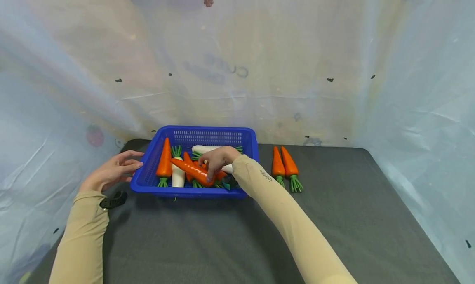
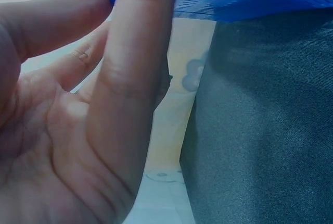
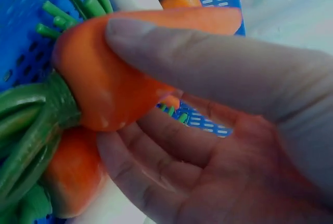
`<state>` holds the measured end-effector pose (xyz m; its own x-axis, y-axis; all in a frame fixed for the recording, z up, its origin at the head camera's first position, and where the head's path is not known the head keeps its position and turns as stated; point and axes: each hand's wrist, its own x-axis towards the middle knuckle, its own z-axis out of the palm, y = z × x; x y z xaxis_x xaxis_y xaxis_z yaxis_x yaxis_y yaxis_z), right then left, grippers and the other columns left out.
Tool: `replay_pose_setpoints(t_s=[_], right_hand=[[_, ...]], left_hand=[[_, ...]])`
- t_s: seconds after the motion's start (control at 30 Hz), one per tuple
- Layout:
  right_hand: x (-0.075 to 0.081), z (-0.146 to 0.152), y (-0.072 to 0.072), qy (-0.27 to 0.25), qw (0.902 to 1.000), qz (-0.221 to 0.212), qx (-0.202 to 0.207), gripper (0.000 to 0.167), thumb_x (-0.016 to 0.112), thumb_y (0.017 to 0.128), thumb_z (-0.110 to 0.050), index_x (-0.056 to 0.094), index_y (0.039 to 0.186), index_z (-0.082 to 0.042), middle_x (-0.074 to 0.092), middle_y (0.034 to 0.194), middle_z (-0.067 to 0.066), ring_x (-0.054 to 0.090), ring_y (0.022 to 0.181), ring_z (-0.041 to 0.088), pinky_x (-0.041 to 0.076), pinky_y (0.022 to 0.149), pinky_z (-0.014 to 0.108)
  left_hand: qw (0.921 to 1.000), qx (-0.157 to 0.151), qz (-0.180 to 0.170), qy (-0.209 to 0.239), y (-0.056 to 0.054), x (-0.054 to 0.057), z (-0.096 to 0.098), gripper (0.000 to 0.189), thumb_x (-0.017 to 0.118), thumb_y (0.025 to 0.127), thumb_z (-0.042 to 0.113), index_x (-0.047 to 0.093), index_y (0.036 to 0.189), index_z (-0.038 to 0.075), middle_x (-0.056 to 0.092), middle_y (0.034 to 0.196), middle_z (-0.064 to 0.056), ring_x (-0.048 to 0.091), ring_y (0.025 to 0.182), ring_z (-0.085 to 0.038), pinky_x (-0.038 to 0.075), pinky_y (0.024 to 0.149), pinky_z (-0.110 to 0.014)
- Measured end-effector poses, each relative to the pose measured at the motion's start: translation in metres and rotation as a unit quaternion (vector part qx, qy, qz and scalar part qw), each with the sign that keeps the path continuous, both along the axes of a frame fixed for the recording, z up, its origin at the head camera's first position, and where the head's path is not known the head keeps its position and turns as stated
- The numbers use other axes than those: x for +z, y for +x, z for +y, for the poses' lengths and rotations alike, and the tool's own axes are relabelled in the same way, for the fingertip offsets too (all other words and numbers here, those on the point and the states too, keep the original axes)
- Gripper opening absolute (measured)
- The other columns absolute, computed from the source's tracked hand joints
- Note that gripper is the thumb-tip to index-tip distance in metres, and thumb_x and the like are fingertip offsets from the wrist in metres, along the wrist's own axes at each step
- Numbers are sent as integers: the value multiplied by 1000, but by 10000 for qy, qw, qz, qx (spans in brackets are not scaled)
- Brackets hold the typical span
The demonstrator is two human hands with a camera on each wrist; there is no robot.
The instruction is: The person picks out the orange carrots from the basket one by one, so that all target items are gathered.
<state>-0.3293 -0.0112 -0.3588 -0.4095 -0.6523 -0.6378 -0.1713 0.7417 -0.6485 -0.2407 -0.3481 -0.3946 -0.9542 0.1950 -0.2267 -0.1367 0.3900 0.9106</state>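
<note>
My right hand reaches into the blue plastic basket and holds an orange carrot near its thick, leafy end. In the right wrist view the thumb lies across this carrot, with fingers on its other side. More carrots and white radishes lie around and under it in the basket; another carrot lies along the left wall. At the basket's left rim, my left hand has its fingers extended, fingertips right at the edge. The left wrist view shows these fingers against the blue basket side.
Two carrots lie side by side on the dark grey table, right of the basket. A pale plastic sheet hangs behind the table and along both sides. A dark band is on the left wrist.
</note>
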Motion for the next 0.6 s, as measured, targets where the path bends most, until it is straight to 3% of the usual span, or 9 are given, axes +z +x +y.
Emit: replay_pose_setpoints(t_s=[0.27, 0.47, 0.6], right_hand=[[10, 16, -3, -762, 9969, 40, -200, 58, 76, 80, -3, 46, 128, -14, 53, 123, 14, 59, 102, 24, 46, 94, 41], [29, 36, -5, -1357, 9897, 144, -443, 58, 76, 81, -7, 45, 130, -12, 59, 116, 12, 62, 101, 24, 45, 96, 44], [44, 55, -3, -1687, 9842, 141, -526, 63, 76, 82, -9, 41, 135, -13, 58, 119, 13, 62, 102, 26, 48, 92, 41]], left_hand=[[9999, -53, -43, 92, -2, 0, 1, 63, 57, 97, 31, 27, 144, 3, 59, 115, -16, 64, 95, -21, 54, 79, -43], [9998, -119, 46, -131, -3, -3, -1, 61, 56, 97, 33, 28, 143, 5, 58, 118, -17, 63, 98, -20, 53, 81, -43], [9999, -139, 38, -36, -2, -3, -3, 60, 56, 98, 31, 28, 143, 4, 58, 117, -17, 64, 97, -19, 53, 80, -43]])
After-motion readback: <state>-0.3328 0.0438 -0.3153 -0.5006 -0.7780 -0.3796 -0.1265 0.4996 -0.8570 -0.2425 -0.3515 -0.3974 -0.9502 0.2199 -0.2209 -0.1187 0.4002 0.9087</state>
